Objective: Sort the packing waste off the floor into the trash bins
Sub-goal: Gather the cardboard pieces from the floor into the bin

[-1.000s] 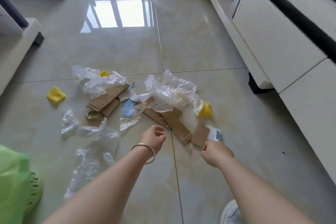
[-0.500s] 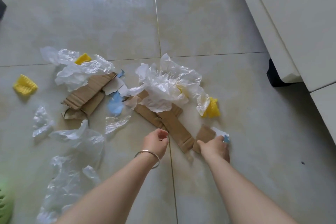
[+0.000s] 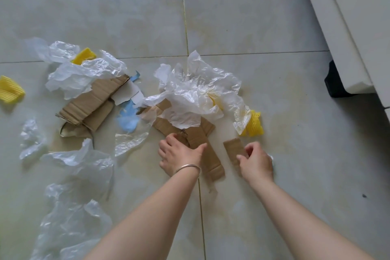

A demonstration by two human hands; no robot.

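Packing waste lies spread over the tiled floor. My left hand (image 3: 181, 154) rests fingers apart on the near end of a long cardboard strip (image 3: 213, 164), thumb on one side, fingers on the other. My right hand (image 3: 256, 161) is curled, with thumb and forefinger pinching the near end of a small cardboard piece (image 3: 233, 146). Crumpled white plastic film (image 3: 194, 95) covers the far end of the strip. A yellow foam net (image 3: 254, 125) lies just beyond my right hand. No trash bin is in view.
More cardboard (image 3: 90, 107) lies at left under white film (image 3: 84, 74), with a blue scrap (image 3: 127, 120) and two more yellow foam nets (image 3: 84, 56) (image 3: 9, 91). Clear plastic sheets (image 3: 78, 162) cover the near left floor. A white cabinet (image 3: 337, 27) with a black foot (image 3: 335, 84) stands at right.
The view has dropped closer to the floor. Both hands have reached down onto the cardboard; the left one has opened over the long strip, the right one has closed on the small piece.
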